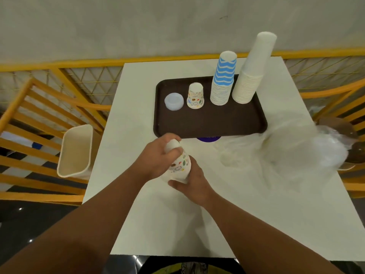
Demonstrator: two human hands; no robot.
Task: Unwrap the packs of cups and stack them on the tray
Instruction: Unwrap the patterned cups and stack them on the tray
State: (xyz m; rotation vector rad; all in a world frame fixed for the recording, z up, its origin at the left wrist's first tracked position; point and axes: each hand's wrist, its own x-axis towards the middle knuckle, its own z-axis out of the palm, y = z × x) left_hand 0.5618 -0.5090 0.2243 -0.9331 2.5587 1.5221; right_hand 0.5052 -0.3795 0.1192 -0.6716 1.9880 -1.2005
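Observation:
A dark brown tray (217, 123) lies on the white table. On it stand, upside down, a tall plain white cup stack (251, 76), a blue zigzag cup stack (223, 82), a single patterned cup (195, 96) and a low stack of clear lids (173, 101). In front of the tray both hands hold a short stack of patterned cups (178, 167), tilted. My left hand (156, 155) wraps its upper end. My right hand (194, 182) grips its lower rim end.
Crumpled clear plastic wrap (292, 153) covers the table's right side. A purple disc (208, 138) peeks from under the tray's near edge. A cream bin (76, 151) hangs off the table's left. Yellow railings surround the table.

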